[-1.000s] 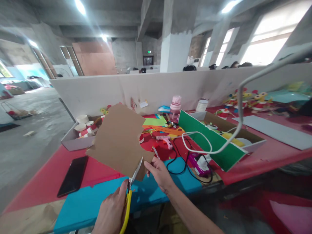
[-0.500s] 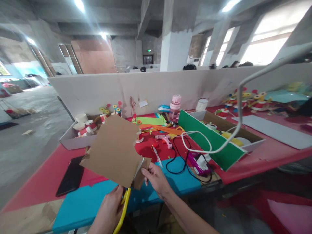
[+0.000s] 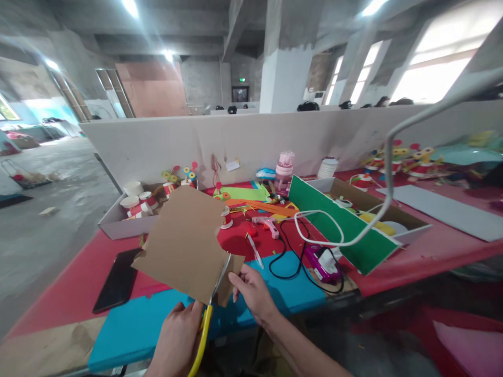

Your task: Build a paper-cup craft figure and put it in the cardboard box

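Note:
My left hand is wrapped around the yellow-handled scissors. Their blades point up and away, set into the lower right part of a brown cardboard sheet. To the right of the blades, my right hand pinches a narrow flap of the same cardboard between thumb and fingers. The sheet is tilted up above the table and has a rough left edge and a curved notch on its right side. My left fingers are partly hidden behind the cardboard and the handle.
A blue sheet lies along the table's front edge. Beyond are a pink glue gun, a white pen-like tool and a purple power strip. A black tablet lies left. Boxes of parts flank the work area; a white cable hangs right.
The scissors' handles look closer together than before, and the blades show as a narrower line against the cardboard. My right hand keeps its pinch on the flap. The view has shifted slightly.

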Motion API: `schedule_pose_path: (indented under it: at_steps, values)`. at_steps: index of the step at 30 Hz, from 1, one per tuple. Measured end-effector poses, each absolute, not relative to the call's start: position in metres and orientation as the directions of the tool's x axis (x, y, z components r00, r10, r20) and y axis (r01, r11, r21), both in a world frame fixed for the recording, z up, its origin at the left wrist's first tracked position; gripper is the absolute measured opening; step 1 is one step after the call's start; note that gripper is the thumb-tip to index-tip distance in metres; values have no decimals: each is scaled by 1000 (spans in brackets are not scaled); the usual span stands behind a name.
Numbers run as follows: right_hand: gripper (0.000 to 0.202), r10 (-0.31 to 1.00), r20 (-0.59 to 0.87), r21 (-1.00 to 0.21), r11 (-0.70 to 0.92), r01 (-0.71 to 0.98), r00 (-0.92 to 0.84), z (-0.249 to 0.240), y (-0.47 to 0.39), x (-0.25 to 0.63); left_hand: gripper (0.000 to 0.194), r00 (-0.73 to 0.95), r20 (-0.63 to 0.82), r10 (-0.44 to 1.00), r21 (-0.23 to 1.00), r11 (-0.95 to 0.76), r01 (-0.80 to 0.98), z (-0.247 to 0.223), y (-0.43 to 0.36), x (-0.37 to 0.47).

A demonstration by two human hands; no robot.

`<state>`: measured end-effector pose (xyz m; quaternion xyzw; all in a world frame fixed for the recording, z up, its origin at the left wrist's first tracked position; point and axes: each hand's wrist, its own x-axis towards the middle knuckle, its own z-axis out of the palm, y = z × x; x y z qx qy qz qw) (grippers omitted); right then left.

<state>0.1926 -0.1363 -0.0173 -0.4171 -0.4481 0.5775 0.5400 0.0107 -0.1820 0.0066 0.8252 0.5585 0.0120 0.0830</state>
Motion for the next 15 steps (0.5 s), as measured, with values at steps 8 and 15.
schedule_pose_path:
  at_steps: [8,15]
  values:
    - [35,996,8,-969,-13,-248,-85,-16,-135,198,19,330,-131,935,188,-303,934,15,-184,15]
    - [36,997,-3,-958,-25,-287,-75,-16,-134,201,17,372,-113,921,349,-314,883,18,-184,14]
